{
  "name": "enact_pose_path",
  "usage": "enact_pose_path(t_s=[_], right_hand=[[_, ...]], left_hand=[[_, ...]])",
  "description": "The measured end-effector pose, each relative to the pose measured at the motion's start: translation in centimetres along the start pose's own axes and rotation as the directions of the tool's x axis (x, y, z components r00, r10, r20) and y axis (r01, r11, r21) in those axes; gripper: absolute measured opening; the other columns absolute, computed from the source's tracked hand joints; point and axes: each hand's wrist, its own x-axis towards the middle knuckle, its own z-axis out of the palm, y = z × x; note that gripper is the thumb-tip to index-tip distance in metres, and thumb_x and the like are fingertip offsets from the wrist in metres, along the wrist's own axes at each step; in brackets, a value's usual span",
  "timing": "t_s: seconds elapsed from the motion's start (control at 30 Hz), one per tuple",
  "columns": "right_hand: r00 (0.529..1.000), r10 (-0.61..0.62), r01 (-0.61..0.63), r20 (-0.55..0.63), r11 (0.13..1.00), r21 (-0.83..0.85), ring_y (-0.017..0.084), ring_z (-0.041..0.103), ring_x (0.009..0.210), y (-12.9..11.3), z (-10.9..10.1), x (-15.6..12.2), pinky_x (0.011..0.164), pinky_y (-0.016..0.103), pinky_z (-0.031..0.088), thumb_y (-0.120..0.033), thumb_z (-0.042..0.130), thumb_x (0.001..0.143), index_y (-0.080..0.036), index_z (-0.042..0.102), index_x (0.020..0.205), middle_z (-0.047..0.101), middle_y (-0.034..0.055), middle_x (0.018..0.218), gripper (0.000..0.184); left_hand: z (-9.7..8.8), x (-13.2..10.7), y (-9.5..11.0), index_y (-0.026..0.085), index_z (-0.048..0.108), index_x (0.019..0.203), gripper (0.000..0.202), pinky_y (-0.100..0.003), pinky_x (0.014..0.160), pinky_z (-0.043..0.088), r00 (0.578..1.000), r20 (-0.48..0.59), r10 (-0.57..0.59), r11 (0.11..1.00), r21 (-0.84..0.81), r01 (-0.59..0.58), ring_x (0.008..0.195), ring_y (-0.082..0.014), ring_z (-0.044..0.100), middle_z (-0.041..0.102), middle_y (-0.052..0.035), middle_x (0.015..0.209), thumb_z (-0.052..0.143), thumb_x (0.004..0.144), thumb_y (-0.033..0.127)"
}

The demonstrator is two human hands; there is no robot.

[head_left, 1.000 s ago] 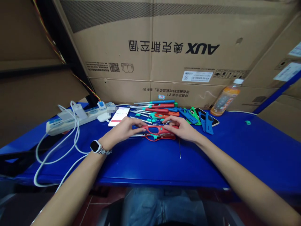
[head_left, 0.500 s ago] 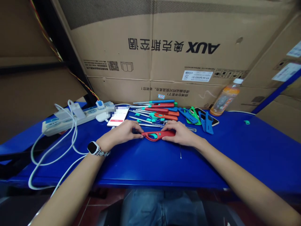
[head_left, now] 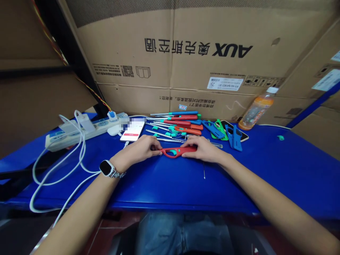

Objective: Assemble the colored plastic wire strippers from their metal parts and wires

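A red plastic lighter body (head_left: 176,152) with a teal trigger lies flat on the blue table (head_left: 170,180), and both my hands press on it. My left hand (head_left: 140,148), with a smartwatch (head_left: 107,167) on the wrist, has its fingers closed on the left end. My right hand (head_left: 203,148) is closed over the right end. Just behind them lies a pile of long lighters (head_left: 177,124) with metal tubes and red, blue and teal handles.
Loose blue and green handle shells (head_left: 224,131) lie to the right of the pile. A phone (head_left: 132,130), a power strip (head_left: 79,129) with white cables, an orange drink bottle (head_left: 256,108) and a thin metal pin (head_left: 204,173) are on the table. Large cardboard boxes (head_left: 186,53) stand behind.
The red shell halves, apart one second ago, now sit together as one closed body under my hands. The camera view has shifted slightly.
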Motion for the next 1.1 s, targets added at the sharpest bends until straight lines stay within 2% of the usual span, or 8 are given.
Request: enact_pose_path(t_s=[0.23,0.43,0.7,0.83,1.1], right_hand=[[1.000,-0.012,0.012,0.006,1.000,0.019,0.018,0.060,0.083,0.16,-0.06,-0.04,0.074,0.030,0.045,-0.035,0.076,0.081,-0.019,0.074,0.102,0.066,0.0047,0.091,0.026],[1.000,-0.008,0.008,0.025,1.000,-0.001,0.018,0.059,0.082,0.11,-0.09,0.10,0.074,0.030,0.046,-0.037,0.076,0.081,-0.019,0.075,0.102,0.065,0.0049,0.091,0.028],[0.999,-0.047,0.047,0.027,0.999,0.010,0.019,0.060,0.087,0.52,0.03,0.13,0.080,0.033,0.046,-0.040,0.073,0.084,-0.021,0.074,0.109,0.065,0.0059,0.096,0.032],[0.998,-0.051,0.050,0.024,0.998,0.029,0.019,0.060,0.086,0.41,0.14,0.25,0.079,0.033,0.046,-0.039,0.074,0.083,-0.020,0.074,0.108,0.065,0.0058,0.094,0.032],[0.998,0.022,-0.025,0.053,0.997,0.069,0.018,0.058,0.085,0.37,0.28,0.55,0.077,0.031,0.044,-0.037,0.078,0.078,-0.018,0.073,0.097,0.063,0.0041,0.093,0.027]], left_hand=[[0.37,0.33,-0.69,0.015,0.077,0.087,0.014,-0.025,0.062,0.042,0.999,-0.008,-0.046,0.999,0.000,0.046,0.069,-0.0173,0.062,0.073,-0.0069,0.082,0.070,0.081,0.026],[0.25,0.16,-0.56,0.015,0.075,0.089,0.018,-0.025,0.059,0.041,0.999,-0.005,-0.053,0.999,-0.008,0.053,0.067,-0.0167,0.061,0.072,-0.0067,0.081,0.066,0.084,0.029],[-0.19,0.16,-0.41,0.015,0.077,0.090,0.020,-0.025,0.057,0.041,0.994,0.026,-0.104,0.994,-0.023,0.104,0.065,-0.0168,0.061,0.071,-0.0067,0.081,0.068,0.081,0.030],[-0.20,0.13,-0.33,0.015,0.076,0.087,0.017,-0.025,0.058,0.041,0.995,0.037,-0.094,0.996,0.007,0.094,0.067,-0.0165,0.061,0.071,-0.0060,0.080,0.067,0.081,0.028],[0.04,0.07,-0.41,0.016,0.075,0.085,0.014,-0.024,0.059,0.040,0.999,0.014,-0.049,0.997,0.067,0.048,0.067,-0.0153,0.059,0.071,-0.0058,0.082,0.066,0.083,0.027]])
